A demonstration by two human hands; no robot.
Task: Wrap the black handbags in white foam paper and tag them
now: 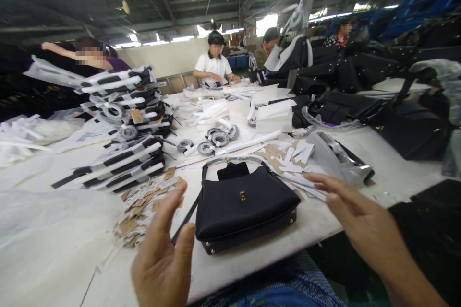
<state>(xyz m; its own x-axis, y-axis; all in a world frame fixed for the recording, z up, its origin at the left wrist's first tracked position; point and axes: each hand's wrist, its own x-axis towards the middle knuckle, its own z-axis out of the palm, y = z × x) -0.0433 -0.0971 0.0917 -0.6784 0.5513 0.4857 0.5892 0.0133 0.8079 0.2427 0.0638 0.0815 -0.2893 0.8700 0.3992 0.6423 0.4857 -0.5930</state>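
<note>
A black handbag [248, 204] lies on the white table in front of me, its gold clasp facing up and its wrapped handle at the far side. A dark strap runs down along its left side. My left hand [163, 259] is raised to the left of the bag, thumb and fingers apart, holding nothing. To the right of the bag hovers my right hand [360, 216], fingers stretched out and thumb apart, also holding nothing. Neither hand appears to touch the bag. Brown and white tags [144, 206] are heaped just beyond my left hand.
Wrapped black straps [126, 120] form a tall stack at the left. Coiled wrapped cords [219, 138] and white paper sheets [273, 115] lie behind the bag. More black bags [414, 124] stand at the right. A person in a white shirt [214, 64] works across the table.
</note>
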